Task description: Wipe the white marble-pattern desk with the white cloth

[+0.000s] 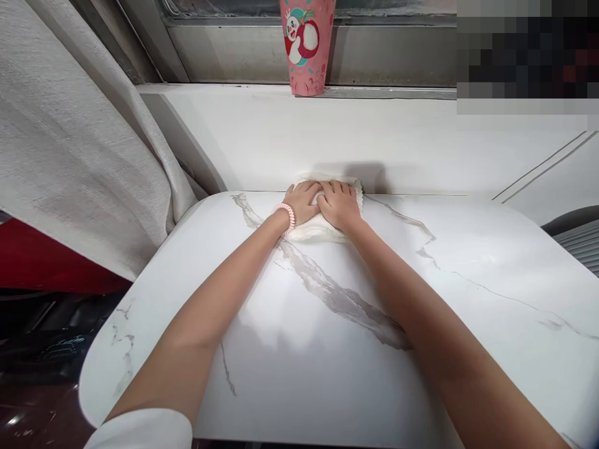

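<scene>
At the table's far edge, a white cloth (318, 232) lies bunched on the marble-patterned table (299, 374), its back part against the white wall panel. My left hand (303, 201) rests flat on the cloth, fingers stretched out, with a pink coil band (289, 217) around its wrist. Beside it my right hand (339, 202) also presses down flat on the cloth, fingers extended and slightly apart. The two hands touch or nearly touch near the thumbs. Part of the cloth is hidden under them.
A pink paper cup (309, 50) with a cartoon snowman stands on the window sill (393, 93) behind the cloth. A light grey curtain (84, 125) hangs over the table's left side. Past the table's right edge is a grey ribbed object (580, 240).
</scene>
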A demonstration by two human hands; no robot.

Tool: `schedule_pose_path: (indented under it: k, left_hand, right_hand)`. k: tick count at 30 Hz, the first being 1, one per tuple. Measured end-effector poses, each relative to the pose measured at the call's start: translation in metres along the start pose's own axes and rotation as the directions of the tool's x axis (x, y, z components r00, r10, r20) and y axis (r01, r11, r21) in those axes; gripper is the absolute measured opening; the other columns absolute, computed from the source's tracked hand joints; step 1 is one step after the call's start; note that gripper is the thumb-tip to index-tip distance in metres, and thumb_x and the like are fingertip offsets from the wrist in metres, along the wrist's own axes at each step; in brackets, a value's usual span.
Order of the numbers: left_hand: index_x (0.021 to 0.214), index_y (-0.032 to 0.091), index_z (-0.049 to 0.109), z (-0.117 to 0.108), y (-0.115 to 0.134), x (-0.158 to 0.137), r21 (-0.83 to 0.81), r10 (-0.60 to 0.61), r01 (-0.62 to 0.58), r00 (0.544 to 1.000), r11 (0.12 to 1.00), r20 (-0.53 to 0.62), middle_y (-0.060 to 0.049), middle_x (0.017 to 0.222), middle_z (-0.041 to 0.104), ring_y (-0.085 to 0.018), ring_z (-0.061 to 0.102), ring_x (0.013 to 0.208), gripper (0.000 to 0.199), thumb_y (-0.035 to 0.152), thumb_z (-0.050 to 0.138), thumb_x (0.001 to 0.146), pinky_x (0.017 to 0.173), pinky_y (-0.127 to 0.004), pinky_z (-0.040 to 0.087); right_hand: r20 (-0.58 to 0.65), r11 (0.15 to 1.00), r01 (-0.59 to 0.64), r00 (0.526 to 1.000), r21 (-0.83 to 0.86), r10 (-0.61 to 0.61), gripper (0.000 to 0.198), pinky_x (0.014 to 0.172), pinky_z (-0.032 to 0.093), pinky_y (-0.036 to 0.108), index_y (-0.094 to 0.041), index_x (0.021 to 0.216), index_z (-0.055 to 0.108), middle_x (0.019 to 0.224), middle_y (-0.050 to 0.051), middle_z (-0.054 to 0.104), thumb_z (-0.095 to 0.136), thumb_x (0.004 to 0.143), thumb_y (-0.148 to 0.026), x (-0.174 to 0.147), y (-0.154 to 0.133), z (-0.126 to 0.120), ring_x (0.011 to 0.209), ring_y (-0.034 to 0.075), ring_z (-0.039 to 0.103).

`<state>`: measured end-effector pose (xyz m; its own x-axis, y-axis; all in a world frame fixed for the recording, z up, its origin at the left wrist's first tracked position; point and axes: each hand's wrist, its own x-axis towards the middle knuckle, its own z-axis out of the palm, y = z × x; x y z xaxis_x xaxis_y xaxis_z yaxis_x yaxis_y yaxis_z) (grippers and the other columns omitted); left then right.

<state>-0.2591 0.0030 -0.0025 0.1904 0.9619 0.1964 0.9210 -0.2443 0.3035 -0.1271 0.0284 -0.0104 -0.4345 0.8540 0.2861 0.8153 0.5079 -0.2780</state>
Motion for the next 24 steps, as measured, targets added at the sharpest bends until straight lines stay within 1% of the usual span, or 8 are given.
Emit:
schedule_pose_path:
  k: [3, 5, 10, 14, 16, 19, 24]
  left_hand:
    - [0.135, 0.024, 0.047, -0.001, -0.002, -0.004, -0.008, 0.009, -0.009, 1.0, 1.0, 0.018, -0.006, 0.148, 0.044, -0.025, 0.034, 0.138, 0.049, 0.034, 0.04, 0.087, 0.115, -0.054, 0.021]
    - [0.135, 0.024, 0.047, -0.003, -0.007, -0.009, -0.006, 0.005, -0.005, 1.0, 1.0, 0.019, -0.006, 0.15, 0.042, -0.025, 0.033, 0.139, 0.05, 0.032, 0.04, 0.086, 0.115, -0.055, 0.02]
    - [0.136, 0.022, 0.046, -0.009, -0.019, -0.029, 0.024, -0.049, 0.05, 0.999, 0.998, -0.021, -0.008, 0.151, 0.04, -0.024, 0.031, 0.14, 0.052, 0.03, 0.039, 0.085, 0.115, -0.052, 0.021]
    - [0.139, 0.019, 0.043, -0.015, -0.015, -0.051, 0.069, -0.114, 0.113, 0.993, 0.991, 0.008, -0.01, 0.153, 0.037, -0.026, 0.026, 0.142, 0.053, 0.034, 0.036, 0.089, 0.116, -0.055, 0.014]
    - [0.141, 0.017, 0.04, -0.016, -0.009, -0.063, 0.087, -0.128, 0.125, 0.992, 0.988, 0.022, -0.011, 0.153, 0.035, -0.027, 0.024, 0.143, 0.054, 0.034, 0.035, 0.09, 0.116, -0.056, 0.012]
    - [0.143, 0.017, 0.037, -0.018, 0.002, -0.085, 0.104, -0.129, 0.125, 0.991, 0.987, 0.03, -0.011, 0.154, 0.033, -0.027, 0.023, 0.144, 0.056, 0.035, 0.035, 0.09, 0.116, -0.057, 0.012]
    - [0.141, 0.018, 0.039, -0.023, 0.018, -0.135, 0.127, -0.095, 0.089, 0.995, 0.988, 0.042, -0.012, 0.153, 0.035, -0.027, 0.024, 0.144, 0.054, 0.037, 0.031, 0.091, 0.117, -0.055, 0.012]
  right_hand:
    - [0.021, 1.0, -0.018, 1.0, -0.014, 0.019, 0.043, 0.106, 0.027, 0.047, -0.017, 0.132, 0.049, 0.131, 0.013, 0.053, 0.034, 0.093, -0.026, -0.001, -0.004, 0.0, 0.122, 0.03, 0.042]
    - [0.035, 1.0, -0.017, 0.999, 0.025, 0.016, 0.045, 0.108, 0.026, 0.047, -0.017, 0.135, 0.048, 0.135, 0.013, 0.05, 0.035, 0.093, -0.029, -0.002, -0.01, 0.001, 0.124, 0.03, 0.04]
    - [0.037, 0.991, 0.057, 0.997, 0.124, -0.062, 0.047, 0.112, 0.02, 0.045, -0.015, 0.136, 0.048, 0.139, 0.012, 0.048, 0.036, 0.093, -0.03, -0.005, -0.029, 0.004, 0.128, 0.028, 0.037]
    - [0.044, 0.981, 0.115, 0.991, 0.158, -0.123, 0.045, 0.113, 0.02, 0.043, -0.015, 0.133, 0.05, 0.14, 0.011, 0.048, 0.038, 0.093, -0.029, -0.016, -0.04, 0.003, 0.13, 0.027, 0.037]
    - [0.039, 0.975, 0.14, 0.988, 0.174, -0.149, 0.043, 0.113, 0.02, 0.042, -0.015, 0.132, 0.05, 0.14, 0.011, 0.048, 0.039, 0.092, -0.028, -0.026, -0.043, 0.001, 0.13, 0.026, 0.037]
    - [0.001, 0.968, 0.171, 0.985, 0.183, -0.174, 0.042, 0.113, 0.021, 0.042, -0.015, 0.13, 0.052, 0.137, 0.011, 0.051, 0.04, 0.092, -0.027, -0.048, -0.049, -0.003, 0.127, 0.026, 0.039]
    - [-0.075, 0.965, 0.177, 0.983, 0.192, -0.165, 0.042, 0.112, 0.023, 0.041, -0.011, 0.129, 0.053, 0.133, 0.013, 0.053, 0.041, 0.091, -0.026, -0.099, -0.07, -0.01, 0.123, 0.026, 0.042]
